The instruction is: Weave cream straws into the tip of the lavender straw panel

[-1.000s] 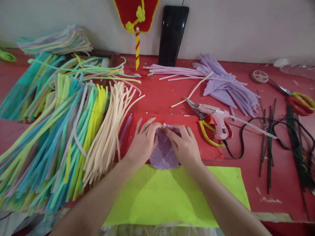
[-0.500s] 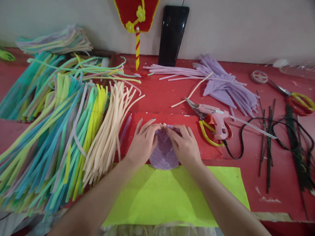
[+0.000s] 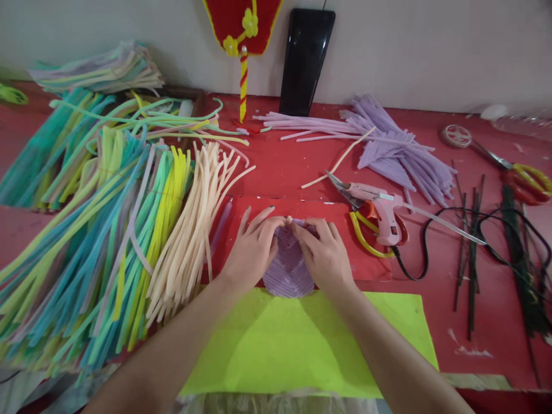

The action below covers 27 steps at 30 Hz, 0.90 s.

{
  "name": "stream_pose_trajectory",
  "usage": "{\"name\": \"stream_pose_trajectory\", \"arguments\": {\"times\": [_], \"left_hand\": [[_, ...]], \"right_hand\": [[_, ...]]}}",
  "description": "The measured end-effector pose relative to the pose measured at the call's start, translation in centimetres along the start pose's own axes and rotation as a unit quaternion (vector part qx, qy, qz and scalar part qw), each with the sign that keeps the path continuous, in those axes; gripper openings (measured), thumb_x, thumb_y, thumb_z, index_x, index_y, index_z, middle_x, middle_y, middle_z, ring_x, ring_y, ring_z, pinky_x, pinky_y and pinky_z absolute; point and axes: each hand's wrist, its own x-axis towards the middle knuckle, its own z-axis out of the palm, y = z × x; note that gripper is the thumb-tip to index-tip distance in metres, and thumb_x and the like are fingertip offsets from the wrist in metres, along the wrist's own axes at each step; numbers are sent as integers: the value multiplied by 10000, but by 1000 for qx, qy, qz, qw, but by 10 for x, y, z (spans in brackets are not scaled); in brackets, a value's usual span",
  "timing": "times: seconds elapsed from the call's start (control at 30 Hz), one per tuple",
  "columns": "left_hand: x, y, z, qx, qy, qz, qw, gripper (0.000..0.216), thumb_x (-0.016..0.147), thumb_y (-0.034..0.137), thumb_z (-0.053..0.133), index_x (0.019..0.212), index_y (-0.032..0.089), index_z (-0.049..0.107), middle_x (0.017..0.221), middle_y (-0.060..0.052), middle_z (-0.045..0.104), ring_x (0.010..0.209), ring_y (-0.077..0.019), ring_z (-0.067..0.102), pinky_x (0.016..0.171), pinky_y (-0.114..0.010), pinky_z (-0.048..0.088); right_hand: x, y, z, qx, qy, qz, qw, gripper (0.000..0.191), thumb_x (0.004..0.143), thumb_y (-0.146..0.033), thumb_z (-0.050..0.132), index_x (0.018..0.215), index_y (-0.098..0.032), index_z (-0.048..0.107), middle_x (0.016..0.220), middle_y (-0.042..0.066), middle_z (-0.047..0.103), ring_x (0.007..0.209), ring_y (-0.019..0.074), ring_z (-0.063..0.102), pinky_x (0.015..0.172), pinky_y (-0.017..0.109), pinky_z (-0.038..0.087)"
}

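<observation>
Red table (image 3: 280, 167) against a pale wall (image 3: 409, 52). Purple piece (image 3: 288, 270) sits between the hands, rounded end at the top edge of a smooth lime-green sheet (image 3: 310, 351). Left hand (image 3: 251, 247) and right hand (image 3: 330, 253) both pinch its far end, fingertips close by a small cream bit (image 3: 288, 220); exact finger contact hidden. Progress: body looks mostly formed, ridged rows packed tight, meeting in a V down the middle. Far end seems the part being worked; whether it's attached or how much is left, can't tell. Loose fuzzy-looking purple stems (image 3: 397, 146) lie unused beyond, straight and thin. Soft, bendy cream stems (image 3: 185, 236) fan out at left. Hard pink plastic glue gun (image 3: 386, 215), clear stick in its back, rests right of the hands, untouched.
</observation>
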Motion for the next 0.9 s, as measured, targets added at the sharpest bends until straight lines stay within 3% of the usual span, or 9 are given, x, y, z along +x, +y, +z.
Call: {"name": "stream_pose_trajectory", "arguments": {"times": [0.37, 0.57, 0.9], "left_hand": [[0, 0, -2, -13, 30, 3, 999, 381, 818, 19, 458, 1145, 212, 431, 1146, -53, 655, 1235, -210, 510, 1103, -541, 315], [1, -3, 0, -17, 9, 30, 999, 330, 828, 13, 448, 1097, 204, 454, 1145, -46, 662, 1231, -203, 513, 1101, -526, 326], [1, -3, 1, -21, -10, 14, 1000, 356, 821, 16, 430, 1127, 197, 459, 1160, -52, 648, 1272, -212, 468, 1117, -536, 297]], "right_hand": [[-3, 1, -4, -5, -22, -4, 1000, 320, 929, -204, 421, 1164, -246, 633, 1043, 91, 596, 862, 207, 503, 737, 355, 445], [-2, 0, -5, -13, -27, -4, 1000, 326, 919, -207, 445, 1175, -265, 638, 1023, 88, 593, 843, 207, 481, 735, 353, 445], [-2, 0, -5, -20, -23, -15, 999, 319, 923, -204, 439, 1164, -240, 645, 1023, 93, 594, 855, 211, 482, 737, 356, 451]]}}
